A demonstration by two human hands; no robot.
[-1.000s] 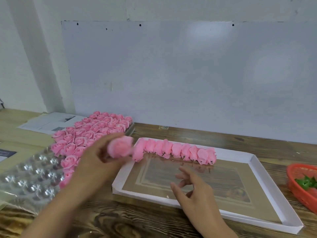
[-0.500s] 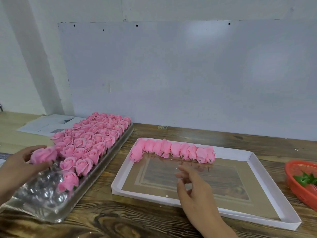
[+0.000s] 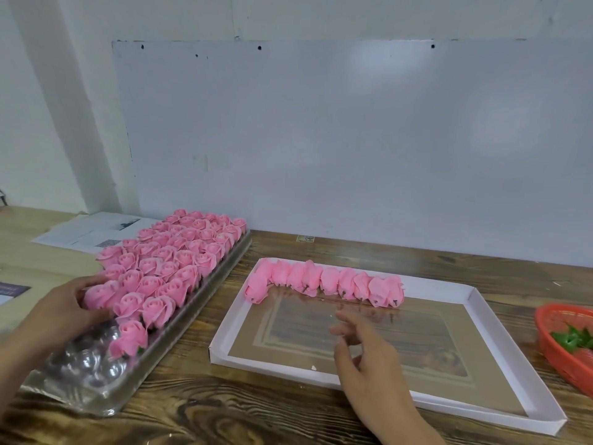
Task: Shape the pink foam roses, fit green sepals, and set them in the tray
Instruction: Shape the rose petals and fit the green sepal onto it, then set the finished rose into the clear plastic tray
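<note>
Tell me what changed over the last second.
The left hand carried a pink foam rose leftward from the white cardboard tray to the clear plastic blister tray, gripping it there. The right hand hovers open as before; the laid row of roses is unchanged.

Carried by the left hand (image 3: 61,311) from beside the row of roses (image 3: 324,282) in the white tray (image 3: 487,319) across to the clear plastic tray (image 3: 96,377): one pink rose (image 3: 99,295). Now lowered among the other blooms there, gripped between thumb and fingers. Drifted slightly toward the white tray's middle, fingers loosely spread and holding nothing: the right hand (image 3: 369,358).
</note>
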